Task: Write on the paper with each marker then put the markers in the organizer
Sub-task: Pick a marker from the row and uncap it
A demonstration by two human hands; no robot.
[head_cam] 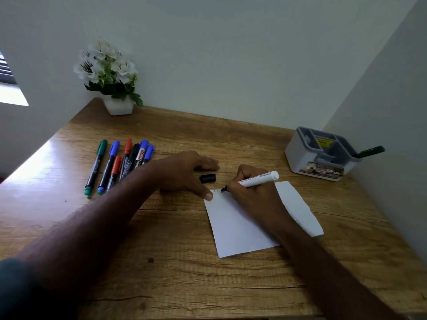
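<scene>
- The white sheet of paper lies flat on the wooden desk, nearest the person.
- The right hand has its grip clamped on the white-barrelled black marker, tip down at the paper's far-left corner, long axis running left-to-right, tail pointing right.
- The left hand, fingers spread, pins that corner with its thumb, probably to steady the sheet.
- The black cap lies between the hands.
- A row of capped coloured markers waits at left; the grey plastic organizer at far right holds one green marker.

Left of our grip on the white-barrelled marker we see a small black cap blocking; bare wooden desk lies nearer us.
</scene>
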